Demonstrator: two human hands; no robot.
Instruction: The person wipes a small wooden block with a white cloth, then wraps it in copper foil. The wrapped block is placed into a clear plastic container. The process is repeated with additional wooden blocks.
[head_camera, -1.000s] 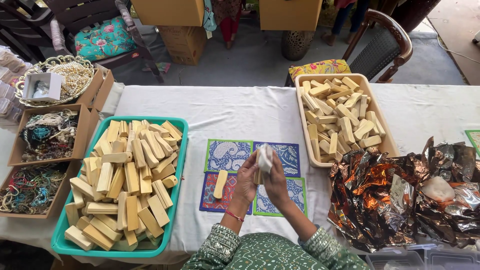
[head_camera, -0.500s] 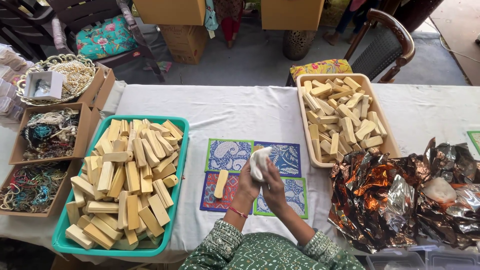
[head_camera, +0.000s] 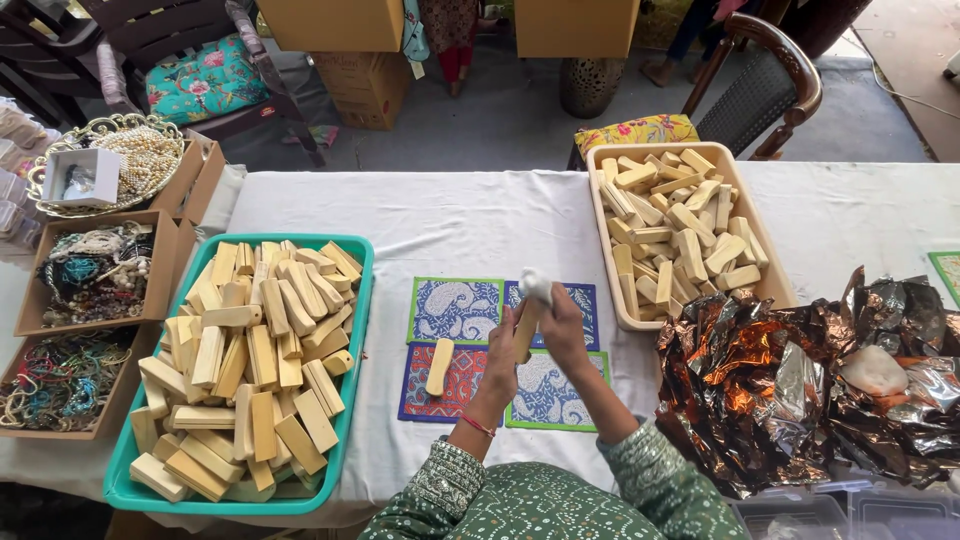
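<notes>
My left hand (head_camera: 499, 362) grips the lower end of a pale wooden stick (head_camera: 526, 327) held upright over the patterned mats (head_camera: 456, 310). A white cloth (head_camera: 535, 284) is bunched over the stick's top, and my right hand (head_camera: 563, 325) is closed on that cloth and the stick. A second wooden stick (head_camera: 439, 366) lies flat on the red mat just left of my left hand. The green tray (head_camera: 356, 398) to the left is heaped with several wooden sticks. A beige tray (head_camera: 612, 285) at the right back holds more.
Crumpled copper foil (head_camera: 760, 380) with a pale lump on it lies at the right. Cardboard boxes of beads and bangles (head_camera: 98, 273) line the left edge. Chairs and cartons stand behind the white-clothed table (head_camera: 480, 220). Clear plastic boxes (head_camera: 850, 510) sit at the lower right.
The stick has been tipped more upright and the cloth has slid from its middle up to its top end. Both hands stayed over the mats.
</notes>
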